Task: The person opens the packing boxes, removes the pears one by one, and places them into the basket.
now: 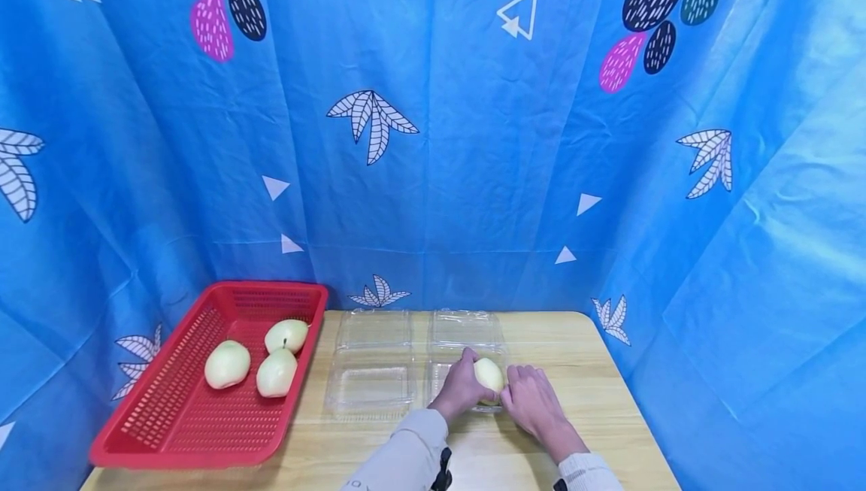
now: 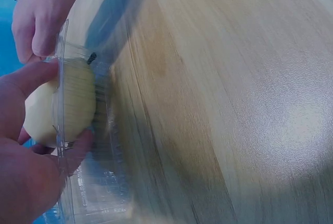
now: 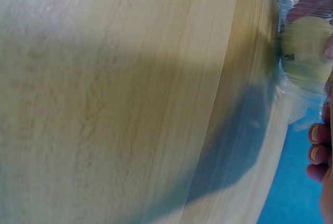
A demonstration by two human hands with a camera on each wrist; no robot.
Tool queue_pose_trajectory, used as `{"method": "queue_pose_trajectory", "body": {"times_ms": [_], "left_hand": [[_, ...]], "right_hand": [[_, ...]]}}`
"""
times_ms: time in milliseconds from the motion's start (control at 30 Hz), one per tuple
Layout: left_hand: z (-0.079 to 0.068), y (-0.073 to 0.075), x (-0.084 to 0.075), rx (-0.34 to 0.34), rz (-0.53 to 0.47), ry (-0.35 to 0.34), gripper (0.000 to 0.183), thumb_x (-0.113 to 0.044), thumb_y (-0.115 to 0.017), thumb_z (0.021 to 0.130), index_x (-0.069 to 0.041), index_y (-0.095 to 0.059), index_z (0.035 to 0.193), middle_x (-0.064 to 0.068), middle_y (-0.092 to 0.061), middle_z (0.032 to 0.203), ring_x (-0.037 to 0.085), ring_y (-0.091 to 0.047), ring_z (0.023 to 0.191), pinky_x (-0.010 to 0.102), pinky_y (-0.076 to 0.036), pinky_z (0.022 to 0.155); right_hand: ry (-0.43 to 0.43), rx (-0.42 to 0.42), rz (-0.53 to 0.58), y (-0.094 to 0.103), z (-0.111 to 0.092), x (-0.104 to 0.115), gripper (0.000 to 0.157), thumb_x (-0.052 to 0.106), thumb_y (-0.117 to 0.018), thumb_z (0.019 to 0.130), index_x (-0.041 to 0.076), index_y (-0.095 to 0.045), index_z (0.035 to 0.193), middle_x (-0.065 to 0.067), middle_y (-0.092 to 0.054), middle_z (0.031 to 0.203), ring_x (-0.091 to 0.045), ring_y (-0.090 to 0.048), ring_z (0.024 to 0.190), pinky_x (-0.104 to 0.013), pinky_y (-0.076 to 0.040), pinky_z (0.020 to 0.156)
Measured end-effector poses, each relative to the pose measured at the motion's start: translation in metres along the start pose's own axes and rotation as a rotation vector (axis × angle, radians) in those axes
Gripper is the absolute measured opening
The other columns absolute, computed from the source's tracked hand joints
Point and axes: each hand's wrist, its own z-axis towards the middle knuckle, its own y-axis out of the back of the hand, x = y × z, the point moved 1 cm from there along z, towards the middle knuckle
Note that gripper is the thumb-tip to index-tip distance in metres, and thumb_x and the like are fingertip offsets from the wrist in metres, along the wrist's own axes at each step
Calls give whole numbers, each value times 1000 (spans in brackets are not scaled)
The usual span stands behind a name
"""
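A pale yellow pear (image 1: 489,377) with a dark stem sits in the near part of the right clear plastic box (image 2: 99,187). My left hand (image 1: 465,386) grips it from the left, thumb and fingers curled about its sides. On the other side, my right hand (image 1: 534,403) is at the box's right edge, fingers curled in and thumb close to the rim. In the right wrist view, the pear (image 3: 307,52) shows through the clear wall and curled fingertips (image 3: 318,153) are below it. The exact contact of the right fingers is partly hidden.
A red plastic basket (image 1: 183,431) with three pale pears (image 1: 227,365) stands on the table's left. Another open clear plastic box (image 1: 370,382) lies between basket and hands. Wood-grain table (image 1: 595,378) extends to the right; a blue patterned curtain (image 1: 433,198) surrounds it.
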Motion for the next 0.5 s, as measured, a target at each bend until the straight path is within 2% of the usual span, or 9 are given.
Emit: {"method": "queue_pose_trajectory", "body": {"times_ms": [100, 200, 367, 500], "left_hand": [[-1, 0, 3, -19, 29, -12, 71, -3, -92, 59, -3, -51, 116, 15, -66, 102, 27, -64, 87, 35, -55, 75], [-2, 3, 4, -41, 42, 7, 73, -4, -91, 58, -4, -52, 120, 15, -64, 107, 28, -64, 90, 36, -56, 76], [-3, 12, 2, -35, 16, 17, 76, -2, -91, 59, -5, -55, 125, 17, -63, 114, 31, -65, 94, 44, -59, 78], [4, 18, 9, -37, 6, -1, 77, -5, -91, 59, -7, -55, 127, 16, -63, 118, 29, -66, 96, 45, -60, 78]], "right_hand": [[-1, 5, 5, 0, 1, 1, 20, 22, -63, 87, 18, -46, 78, 3, -47, 68, -18, -48, 68, -33, -42, 69], [-3, 10, 15, 0, 1, 3, 20, 22, -63, 87, 18, -46, 77, 4, -46, 68, -18, -47, 68, -33, -41, 69], [-10, 18, 28, -1, 1, 5, 20, 21, -64, 89, 18, -47, 78, 4, -46, 69, -18, -48, 69, -34, -43, 71], [-23, 22, 32, -1, 1, 5, 20, 20, -66, 90, 17, -49, 80, 3, -47, 69, -19, -50, 71, -35, -44, 73]]}}
